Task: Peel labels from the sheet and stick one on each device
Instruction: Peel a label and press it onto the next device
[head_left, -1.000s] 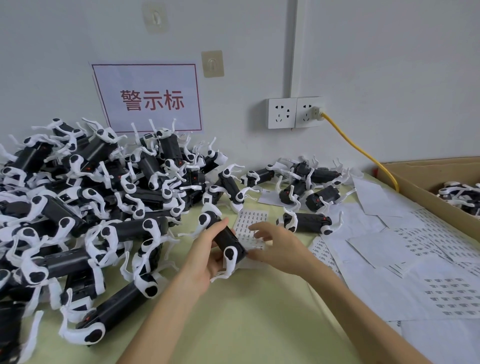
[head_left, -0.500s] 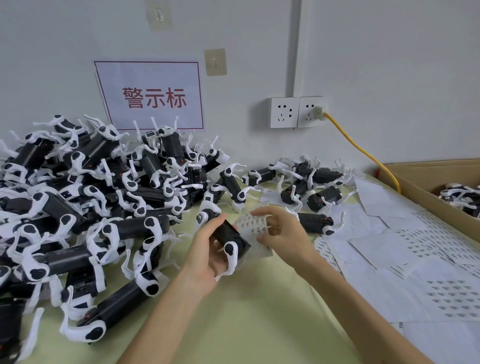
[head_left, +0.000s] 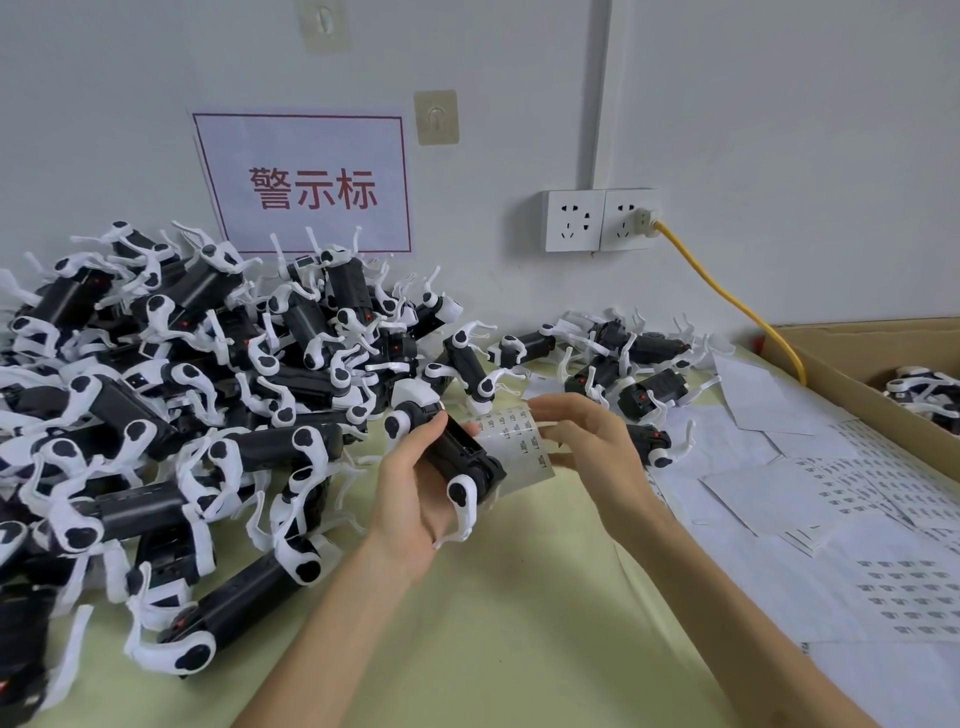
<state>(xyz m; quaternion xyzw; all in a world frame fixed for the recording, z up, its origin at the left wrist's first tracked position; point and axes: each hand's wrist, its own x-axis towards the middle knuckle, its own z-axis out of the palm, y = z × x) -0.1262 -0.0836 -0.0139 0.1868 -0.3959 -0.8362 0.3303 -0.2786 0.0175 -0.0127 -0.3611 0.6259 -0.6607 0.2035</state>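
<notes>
My left hand (head_left: 410, 493) grips a black device with white legs (head_left: 457, 452), held above the pale green table (head_left: 498, 623). Just to its right, my right hand (head_left: 592, 441) holds a small white label sheet (head_left: 519, 436) printed with rows of tiny labels, thumb and fingers on its right edge. The sheet sits close behind the device and partly overlaps it. A big pile of the same devices (head_left: 171, 395) covers the table's left side. A smaller group of devices (head_left: 623, 374) lies at the back centre.
Several white label sheets and backing papers (head_left: 841, 519) spread over the table's right side. A cardboard box (head_left: 852, 364) holding more devices stands at the far right. A yellow cable (head_left: 727, 296) runs from the wall socket (head_left: 602, 221) to the box.
My right hand picked the label sheet up off the table and raised it beside the device. My left hand kept hold of the device and lifted it slightly.
</notes>
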